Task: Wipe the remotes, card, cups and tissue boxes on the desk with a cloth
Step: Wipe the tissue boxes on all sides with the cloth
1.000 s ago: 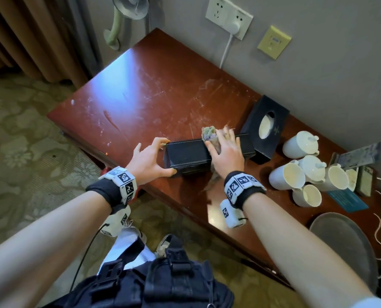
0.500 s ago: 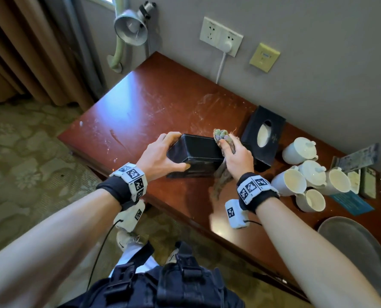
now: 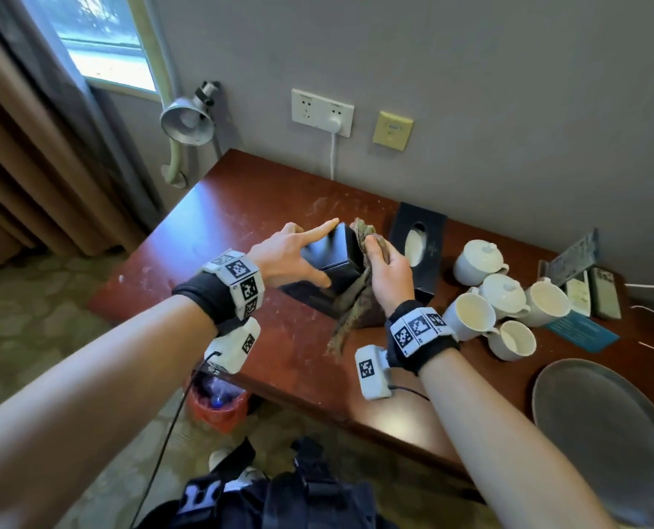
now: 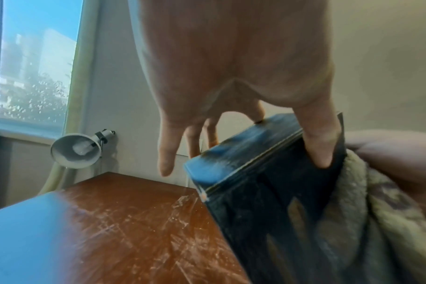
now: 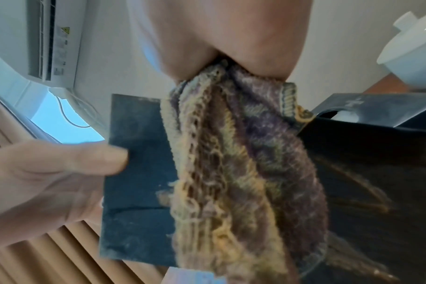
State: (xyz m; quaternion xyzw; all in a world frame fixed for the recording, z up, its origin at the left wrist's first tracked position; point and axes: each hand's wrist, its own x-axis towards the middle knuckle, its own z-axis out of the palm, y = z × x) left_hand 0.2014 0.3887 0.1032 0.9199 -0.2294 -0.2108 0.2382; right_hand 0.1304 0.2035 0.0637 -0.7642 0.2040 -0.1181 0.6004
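Now tipped up on end since before, the black box stands mid-desk, left hand gripping it. Right hand clutches a fuzzy cloth. Five white cups sit at 3 o'clock.

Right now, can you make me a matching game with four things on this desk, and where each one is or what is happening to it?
Things:
1. black tissue box in the hands
2. knitted multicoloured cloth
3. black tissue box with an oval opening
4. round grey tray

States:
A. lies at the desk's near right end
B. stands behind the right hand, near the wall
C. tipped up, held by the left hand
D. held by the right hand against a box

Pairs: 1-C, 2-D, 3-B, 4-A
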